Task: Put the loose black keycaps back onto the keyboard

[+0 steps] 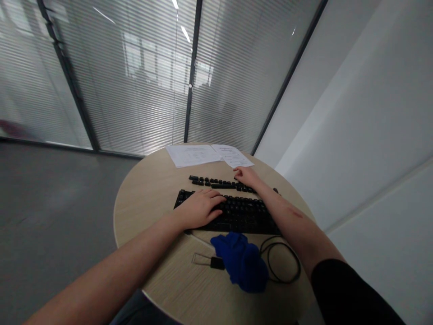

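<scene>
Lying nearest, a blue cloth [241, 262] and wire-looped tool [217, 263] sit before the black keyboard [238, 219], where the left hand [202, 207] rests loosely spread, apart from the right hand [247, 176]. Beyond, that hand is at the loose keycaps [221, 185]; whether it grips one, I cannot tell. Lifting singly, with light fingertips, seems best. No container shows. Papers [192, 155] lie farthest.

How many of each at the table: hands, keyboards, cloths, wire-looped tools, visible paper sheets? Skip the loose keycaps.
Hands: 2 (left hand, right hand)
Keyboards: 1 (black keyboard)
Cloths: 1 (blue cloth)
Wire-looped tools: 1 (black-handled tool)
Paper sheets: 2 (left sheet, right sheet)
Total: 7
</scene>
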### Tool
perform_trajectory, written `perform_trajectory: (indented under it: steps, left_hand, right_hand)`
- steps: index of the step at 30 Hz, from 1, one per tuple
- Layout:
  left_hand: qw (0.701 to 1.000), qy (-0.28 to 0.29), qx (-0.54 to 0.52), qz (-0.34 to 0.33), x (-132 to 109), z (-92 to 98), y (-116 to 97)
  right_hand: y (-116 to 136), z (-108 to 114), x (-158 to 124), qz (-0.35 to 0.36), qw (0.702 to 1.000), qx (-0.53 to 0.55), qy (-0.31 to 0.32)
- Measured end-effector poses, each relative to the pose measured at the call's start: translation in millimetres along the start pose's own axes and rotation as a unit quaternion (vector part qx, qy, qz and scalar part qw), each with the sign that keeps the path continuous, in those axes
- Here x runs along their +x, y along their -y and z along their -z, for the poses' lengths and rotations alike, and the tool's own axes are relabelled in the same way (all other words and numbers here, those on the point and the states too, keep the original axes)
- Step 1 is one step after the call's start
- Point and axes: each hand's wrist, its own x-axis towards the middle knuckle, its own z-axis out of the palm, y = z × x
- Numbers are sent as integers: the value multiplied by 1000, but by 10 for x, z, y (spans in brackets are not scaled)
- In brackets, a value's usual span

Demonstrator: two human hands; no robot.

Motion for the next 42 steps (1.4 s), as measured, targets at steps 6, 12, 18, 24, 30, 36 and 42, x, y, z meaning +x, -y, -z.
perform_trajectory:
  steps: [6,12,18,24,30,36,42]
  left_hand:
    - [1000,9,-8,-7,-1,-11,40]
    - [1000,0,-18,25,29,-9,89]
    - [997,-35,-17,68,13,-5,188]
    - [993,-48,-42,97,-13,49,251]
    - [991,-57,-66,102,-23,74,278]
    - [992,-40,-63,103,-18,66,261]
    - [992,-45,-61,103,-20,84,242]
  right_hand:
    - [186,374,-655,44,985,143,-92]
    - [578,445,-1485,90,977,192,-26]
    - [763,265,-1645,131,978,159,35]
    - [764,214,-1628,146,979,140,31]
    - [805,229,-1653,175,981,81,31]
    - [807,223,-1648,183,982,52,13]
    - [747,225,-1609,219,976,15,-1]
